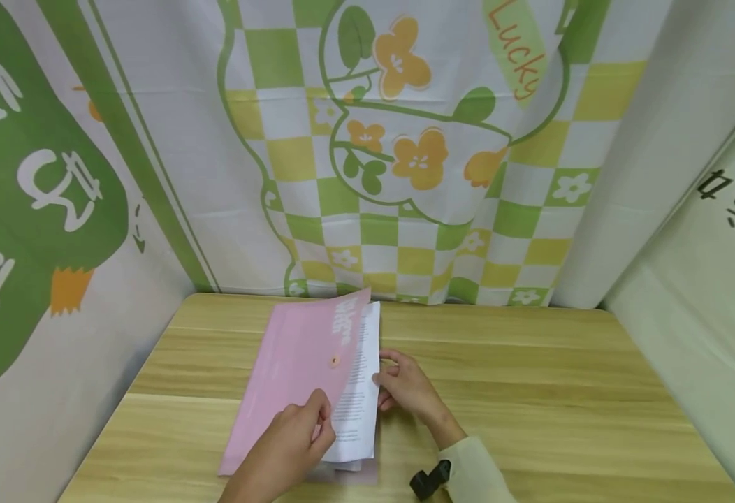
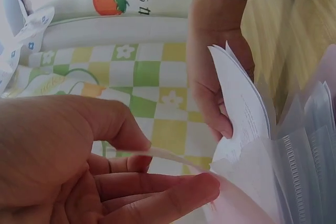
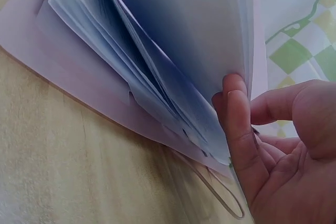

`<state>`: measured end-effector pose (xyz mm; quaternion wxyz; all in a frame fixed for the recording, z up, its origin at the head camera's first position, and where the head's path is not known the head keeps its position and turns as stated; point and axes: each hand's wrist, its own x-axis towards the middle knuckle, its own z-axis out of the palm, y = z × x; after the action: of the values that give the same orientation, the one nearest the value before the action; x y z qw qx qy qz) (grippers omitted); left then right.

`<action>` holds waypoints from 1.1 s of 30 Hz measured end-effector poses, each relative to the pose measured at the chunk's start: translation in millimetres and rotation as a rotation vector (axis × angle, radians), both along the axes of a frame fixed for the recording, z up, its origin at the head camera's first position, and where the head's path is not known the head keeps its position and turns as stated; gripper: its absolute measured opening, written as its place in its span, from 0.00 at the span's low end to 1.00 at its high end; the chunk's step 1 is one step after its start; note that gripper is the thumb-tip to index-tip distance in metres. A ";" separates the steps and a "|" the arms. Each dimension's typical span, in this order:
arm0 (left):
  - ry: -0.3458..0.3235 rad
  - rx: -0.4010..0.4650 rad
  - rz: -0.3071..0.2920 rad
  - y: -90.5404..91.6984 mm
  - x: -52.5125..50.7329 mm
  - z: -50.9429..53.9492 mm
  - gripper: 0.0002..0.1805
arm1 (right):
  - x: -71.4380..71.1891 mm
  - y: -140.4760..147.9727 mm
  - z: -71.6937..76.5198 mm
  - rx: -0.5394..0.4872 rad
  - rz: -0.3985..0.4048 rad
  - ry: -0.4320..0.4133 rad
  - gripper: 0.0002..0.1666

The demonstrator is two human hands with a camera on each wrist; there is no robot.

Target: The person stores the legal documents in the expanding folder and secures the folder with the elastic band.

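Observation:
A pink folder (image 1: pixel 286 363) with white lettering and a small round button lies on the table, its cover partly lifted. My left hand (image 1: pixel 288 440) pinches the cover's edge between thumb and fingers. From under the cover, white printed sheets (image 1: pixel 356 419) stick out on the right. The thumb and fingers of my right hand (image 1: pixel 408 388) pinch the right edge of these sheets, which stand raised in the right wrist view. Behind them, clear plastic sleeves (image 2: pixel 294 177) fan apart inside the folder. A thin loop of cord (image 3: pixel 228 200) hangs out at the folder's edge.
The wooden table (image 1: pixel 531 391) extends to both sides of the folder. A checkered green and yellow curtain (image 1: pixel 405 230) hangs at its back edge, with printed cloth walls at left and right. A black strap device (image 1: pixel 430 480) sits on the right sleeve.

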<state>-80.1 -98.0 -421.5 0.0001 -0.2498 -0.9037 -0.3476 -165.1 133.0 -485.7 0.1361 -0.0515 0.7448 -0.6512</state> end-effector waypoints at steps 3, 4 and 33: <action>-0.034 0.001 -0.007 2.5 -1.8 -0.7 0.09 | 0.4 -0.2 -0.5 0.001 0.003 0.005 0.33; -0.044 0.000 -0.010 3.4 -2.5 -0.8 0.09 | 0.4 -0.3 -0.9 0.000 0.002 0.006 0.32; -0.082 0.020 -0.023 7.7 -4.0 -2.1 0.11 | 2.8 -3.4 -3.3 -0.010 -0.025 0.052 0.30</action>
<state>-84.1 -90.3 -423.6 -0.0385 -0.2457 -0.8965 -0.3668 -162.3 129.5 -489.0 0.1081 -0.0599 0.7456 -0.6548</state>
